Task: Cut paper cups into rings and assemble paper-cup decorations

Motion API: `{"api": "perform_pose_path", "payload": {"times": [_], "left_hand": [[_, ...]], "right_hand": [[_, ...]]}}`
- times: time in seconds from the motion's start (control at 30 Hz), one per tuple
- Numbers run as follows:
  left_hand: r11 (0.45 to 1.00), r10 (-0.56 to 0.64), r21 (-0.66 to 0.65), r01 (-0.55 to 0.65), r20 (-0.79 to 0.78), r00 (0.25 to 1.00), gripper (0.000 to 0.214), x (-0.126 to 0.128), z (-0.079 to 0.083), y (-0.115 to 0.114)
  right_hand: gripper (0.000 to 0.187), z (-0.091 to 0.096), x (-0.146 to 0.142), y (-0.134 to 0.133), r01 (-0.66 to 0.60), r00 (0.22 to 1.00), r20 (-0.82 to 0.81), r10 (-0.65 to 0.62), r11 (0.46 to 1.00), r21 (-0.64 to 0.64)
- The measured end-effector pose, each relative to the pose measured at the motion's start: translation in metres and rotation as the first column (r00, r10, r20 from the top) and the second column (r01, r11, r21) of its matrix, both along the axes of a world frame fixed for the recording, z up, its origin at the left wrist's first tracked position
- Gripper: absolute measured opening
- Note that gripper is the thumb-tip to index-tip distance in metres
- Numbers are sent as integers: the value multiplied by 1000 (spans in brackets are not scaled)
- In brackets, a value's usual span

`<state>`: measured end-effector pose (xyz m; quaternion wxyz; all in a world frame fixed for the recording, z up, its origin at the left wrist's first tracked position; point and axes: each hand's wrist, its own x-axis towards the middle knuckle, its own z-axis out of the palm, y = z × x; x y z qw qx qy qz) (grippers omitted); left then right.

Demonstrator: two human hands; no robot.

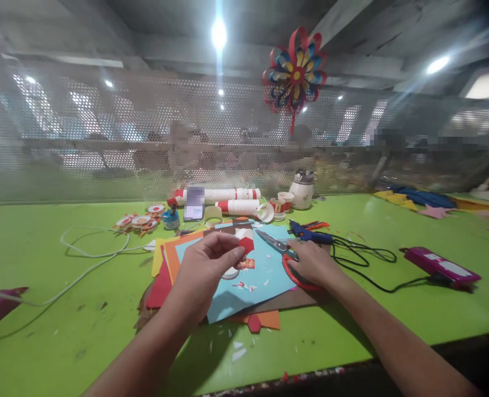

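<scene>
My left hand (209,270) is raised over the stack of colored sheets, thumb and fingers closed on a small red paper piece (246,243). My right hand (310,261) grips scissors with red handles (286,270); their metal blades (269,239) point up and to the left, away from me. Under both hands lies a light blue sheet (244,300) with small red and white scraps on it. A round white object (230,273) sits on the sheet, partly hidden by my left hand. Whether the scissor blades touch the sheet I cannot tell.
Paper-cup tubes (238,208), a phone (194,203), a blue bottle (171,219), tape (213,215) and a jug (302,190) stand behind. A blue glue gun (310,232) trails black cord to a purple power strip (441,267). White cable (91,267) crosses the left.
</scene>
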<state>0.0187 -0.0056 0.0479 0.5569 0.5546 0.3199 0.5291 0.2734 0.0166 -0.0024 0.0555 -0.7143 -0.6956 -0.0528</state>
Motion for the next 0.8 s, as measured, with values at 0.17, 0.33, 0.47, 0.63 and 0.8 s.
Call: {"api": "perform_pose_path", "payload": {"times": [0.17, 0.33, 0.47, 0.63, 0.8], "left_hand": [[1000, -13, 8, 13, 30, 999, 20, 2, 2, 1], [997, -54, -46, 56, 46, 997, 23, 3, 0, 4], [992, -57, -109, 64, 62, 996, 27, 3, -1, 4], [984, -80, -156, 83, 31, 996, 27, 5, -1, 4], [980, -130, -156, 120, -56, 990, 25, 6, -3, 5]], "right_hand": [[39, 14, -5, -7, 16, 1000, -21, -14, 994, 111], [33, 49, -33, -22, -231, 612, -738, 285, 956, 178], [28, 65, -61, -32, -392, 156, -954, 256, 903, 178], [15, 57, -70, -29, -444, 24, -977, 212, 878, 179], [12, 49, -65, -23, -461, -73, -991, 109, 878, 131]]}}
